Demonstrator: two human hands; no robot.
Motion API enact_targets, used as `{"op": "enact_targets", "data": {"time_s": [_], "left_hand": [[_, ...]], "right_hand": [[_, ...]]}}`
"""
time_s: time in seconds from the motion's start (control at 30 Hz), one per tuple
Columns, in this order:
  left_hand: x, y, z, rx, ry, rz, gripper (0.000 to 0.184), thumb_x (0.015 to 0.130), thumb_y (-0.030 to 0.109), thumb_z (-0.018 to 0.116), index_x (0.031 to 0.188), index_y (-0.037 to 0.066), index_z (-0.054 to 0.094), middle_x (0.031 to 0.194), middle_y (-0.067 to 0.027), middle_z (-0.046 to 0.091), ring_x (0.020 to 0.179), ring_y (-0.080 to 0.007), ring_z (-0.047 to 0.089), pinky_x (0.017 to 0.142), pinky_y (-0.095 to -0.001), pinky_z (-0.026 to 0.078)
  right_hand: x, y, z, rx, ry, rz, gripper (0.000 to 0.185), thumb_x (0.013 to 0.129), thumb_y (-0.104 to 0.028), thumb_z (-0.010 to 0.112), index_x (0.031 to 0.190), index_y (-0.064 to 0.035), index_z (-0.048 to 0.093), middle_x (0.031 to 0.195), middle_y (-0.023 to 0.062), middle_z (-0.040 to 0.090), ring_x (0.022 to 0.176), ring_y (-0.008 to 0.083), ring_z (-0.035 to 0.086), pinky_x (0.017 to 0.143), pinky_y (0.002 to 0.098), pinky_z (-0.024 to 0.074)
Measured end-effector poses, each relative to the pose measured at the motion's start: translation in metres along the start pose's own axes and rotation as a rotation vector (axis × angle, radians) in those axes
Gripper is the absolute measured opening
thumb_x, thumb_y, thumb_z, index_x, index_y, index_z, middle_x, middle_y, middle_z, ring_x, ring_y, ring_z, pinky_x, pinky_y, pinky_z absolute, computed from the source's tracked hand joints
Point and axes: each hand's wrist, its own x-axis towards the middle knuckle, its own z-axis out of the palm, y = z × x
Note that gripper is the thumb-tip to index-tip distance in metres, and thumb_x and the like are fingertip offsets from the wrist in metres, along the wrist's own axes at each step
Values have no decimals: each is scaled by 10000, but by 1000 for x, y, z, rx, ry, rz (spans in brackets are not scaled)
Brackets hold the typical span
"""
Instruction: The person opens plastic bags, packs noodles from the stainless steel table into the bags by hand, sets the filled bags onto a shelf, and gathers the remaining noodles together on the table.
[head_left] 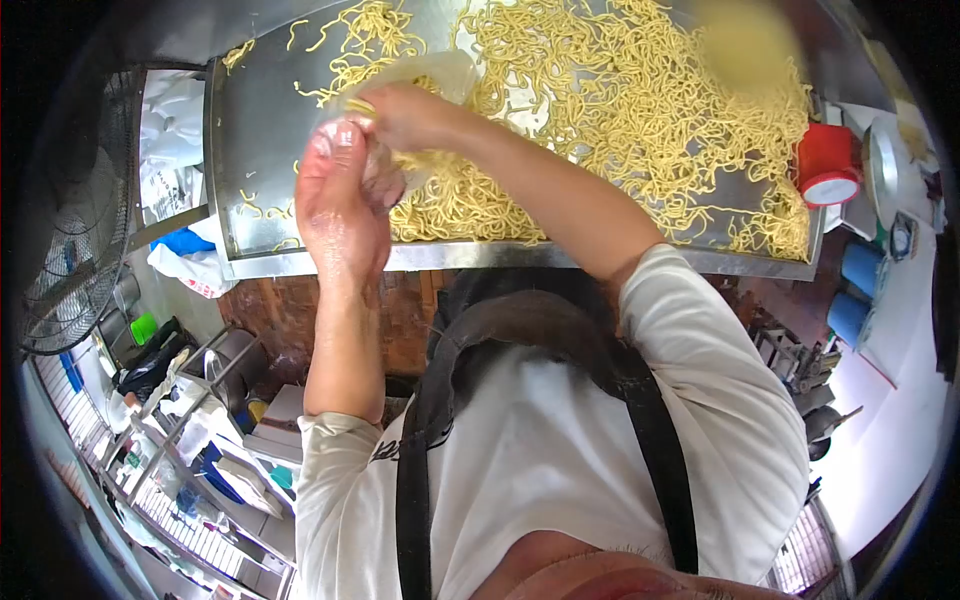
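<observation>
Yellow blur [748, 45] veiling noodles [630, 110], bag [445, 74] partly behind hands [345, 205]

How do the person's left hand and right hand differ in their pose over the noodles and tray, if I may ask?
The left hand comes nearly straight forward, while the right hand slants in from the side, its forearm above the noodles. The left hand is nearer the tray's near edge; the right hand is farther in. Both are bare and meet at a clear plastic bag; the right hand's exact grip is unclear.
</observation>
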Motion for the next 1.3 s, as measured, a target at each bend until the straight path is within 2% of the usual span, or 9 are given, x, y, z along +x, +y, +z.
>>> {"op": "enact_targets", "data": {"time_s": [0.17, 0.2, 0.37, 0.43, 0.53, 0.7, 0.93, 1.13, 1.3], "left_hand": [[14, -4, -32, 103, 126, -17, 69, 951, 94, 562, 997, 44, 577, 646, 51, 374, 552, -60, 297, 527, -242, 272], [17, -10, -49, 75, 111, -32, 59, 947, 84, 560, 990, 46, 575, 650, 49, 377, 553, -61, 298, 528, -242, 275], [10, -20, -59, -34, 241, -85, 17, 940, 68, 557, 954, 62, 565, 615, 58, 342, 521, -63, 268, 501, -246, 241], [4, -14, -44, 21, 180, -78, 35, 946, 82, 562, 971, 59, 571, 602, 64, 330, 504, -58, 258, 480, -239, 220], [-12, 0, -27, 76, 110, -63, 67, 954, 106, 572, 996, 54, 579, 593, 68, 323, 484, -48, 243, 457, -231, 191], [-13, 1, -24, 79, 153, -33, 115, 963, 113, 569, 1055, 46, 591, 580, 76, 317, 484, -31, 235, 456, -220, 187], [-13, -16, -68, 58, 210, -88, 94, 961, 121, 577, 1037, 69, 596, 586, 83, 324, 489, -34, 240, 470, -216, 199], [-18, -8, -56, 140, 203, -76, 102, 961, 118, 571, 1045, 66, 595, 578, 83, 332, 463, -33, 222, 445, -218, 178], [-15, -1, -70, 109, 232, -48, 127, 965, 125, 568, 1066, 54, 594, 571, 83, 312, 473, -38, 224, 453, -223, 186]], "right_hand": [[-25, -33, -9, 213, -199, 242, 539, 813, -120, 639, 1305, 32, 479, 1237, 247, 580, 1112, 347, 592, 938, 426, 479], [-38, 17, 28, -86, 75, -122, 676, 809, -121, 660, 1399, 46, 374, 1318, 260, 506, 1189, 337, 541, 952, 422, 478], [-116, 12, 16, -350, -144, 557, 670, 848, -159, 644, 1435, -9, 360, 1416, 246, 435, 1301, 373, 448, 1100, 409, 369], [-101, 39, 44, -211, -115, 479, 613, 853, -178, 641, 1397, -8, 416, 1364, 248, 485, 1261, 364, 486, 1069, 416, 397], [-46, 53, 55, -249, 37, -430, 466, 878, -151, 589, 1316, -10, 511, 1271, 250, 559, 1169, 360, 558, 1017, 435, 431], [-17, -41, -4, 184, -249, 183, 465, 872, -42, 530, 1334, -14, 498, 1308, 238, 528, 1141, 353, 575, 986, 413, 454], [-107, 26, 18, -252, -60, 569, 607, 852, -63, 597, 1421, -27, 390, 1327, 215, 495, 1047, 343, 620, 866, 420, 512], [-30, 13, 65, -76, -65, 122, 375, 858, -90, 587, 1217, 14, 550, 1016, 230, 658, 997, 384, 631, 850, 445, 494], [-9, -32, 56, 76, -49, 58, 434, 880, -98, 576, 1298, 1, 514, 1239, 261, 574, 1104, 383, 595, 953, 417, 469]]}}
